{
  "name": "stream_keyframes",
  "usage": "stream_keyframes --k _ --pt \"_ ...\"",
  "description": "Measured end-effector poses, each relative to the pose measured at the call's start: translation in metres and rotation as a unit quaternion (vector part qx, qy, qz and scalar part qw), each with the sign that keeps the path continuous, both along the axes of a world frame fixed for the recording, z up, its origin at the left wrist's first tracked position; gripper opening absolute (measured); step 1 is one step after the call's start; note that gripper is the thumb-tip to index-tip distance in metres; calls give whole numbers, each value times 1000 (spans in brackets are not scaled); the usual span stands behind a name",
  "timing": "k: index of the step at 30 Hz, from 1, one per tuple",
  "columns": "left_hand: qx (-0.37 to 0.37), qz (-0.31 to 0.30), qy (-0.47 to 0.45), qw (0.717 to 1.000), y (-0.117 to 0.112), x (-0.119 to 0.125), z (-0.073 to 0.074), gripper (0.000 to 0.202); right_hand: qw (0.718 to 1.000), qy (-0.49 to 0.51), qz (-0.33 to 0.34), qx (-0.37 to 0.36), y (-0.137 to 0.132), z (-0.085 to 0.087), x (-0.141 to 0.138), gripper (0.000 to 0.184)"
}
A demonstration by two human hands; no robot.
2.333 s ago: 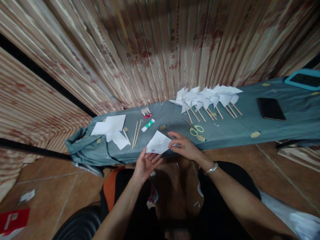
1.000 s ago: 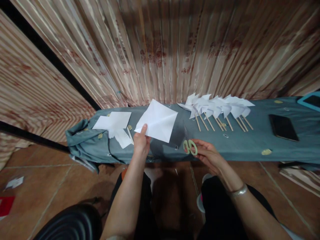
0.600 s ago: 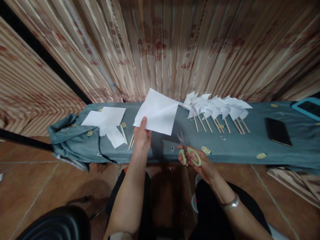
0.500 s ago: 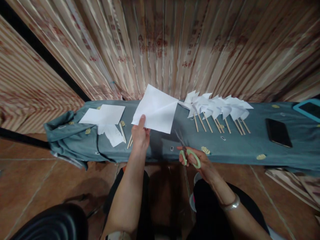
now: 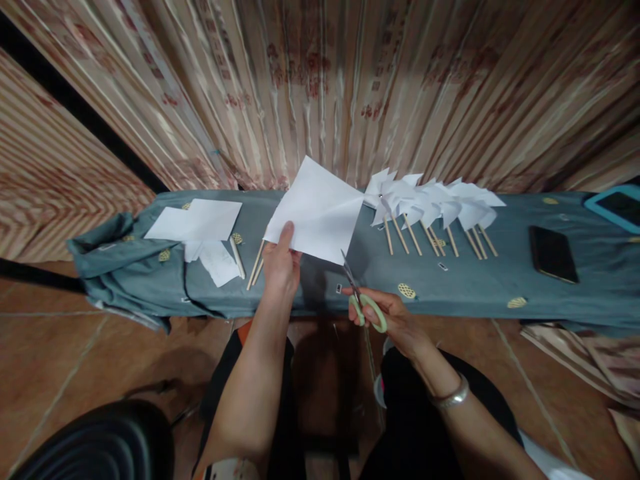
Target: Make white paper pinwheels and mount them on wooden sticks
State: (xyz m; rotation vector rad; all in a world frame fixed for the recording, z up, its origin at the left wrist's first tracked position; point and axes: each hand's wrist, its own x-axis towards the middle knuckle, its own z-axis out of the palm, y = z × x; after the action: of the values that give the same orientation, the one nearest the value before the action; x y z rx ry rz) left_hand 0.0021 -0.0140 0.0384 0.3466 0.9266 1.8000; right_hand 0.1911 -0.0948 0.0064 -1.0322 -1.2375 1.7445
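Note:
My left hand [image 5: 281, 261] pinches the lower left corner of a square white paper sheet [image 5: 317, 209] and holds it up above the bench. My right hand [image 5: 390, 321] is closed around the green handles of a pair of scissors [image 5: 359, 293]. The scissors' blades point up and left, and their tips touch the sheet's lower corner. A silver bangle [image 5: 451, 396] sits on my right wrist. Both hands hover over the front edge of a long bench draped in teal cloth [image 5: 465, 293].
A row of several white paper pinwheels on wooden sticks [image 5: 431, 208] lies right of the sheet. Loose white papers [image 5: 200, 227] and wooden sticks [image 5: 256, 263] lie at left. A black phone [image 5: 551, 252] and a teal-cased tablet [image 5: 616, 207] lie at right. Striped curtains hang behind.
My left hand lifted the paper from the bench and unfolded it into a square. My right hand picked up the scissors and brought the blades up to the sheet's lower corner.

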Motion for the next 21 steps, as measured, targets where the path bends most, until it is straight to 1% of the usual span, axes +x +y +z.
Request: stream_keyframes --k 7,14,21 --pt "-1 -2 3 1000 -2 0 1 13 1000 11 -3 -15 0 0 -2 62" --pt "-4 -12 -1 1000 -3 0 -1 18 1000 6 1 -11 2 -1 -4 60" --pt "-12 -11 3 1000 -3 1 0 13 1000 -4 -3 -5 2 0 -5 62"
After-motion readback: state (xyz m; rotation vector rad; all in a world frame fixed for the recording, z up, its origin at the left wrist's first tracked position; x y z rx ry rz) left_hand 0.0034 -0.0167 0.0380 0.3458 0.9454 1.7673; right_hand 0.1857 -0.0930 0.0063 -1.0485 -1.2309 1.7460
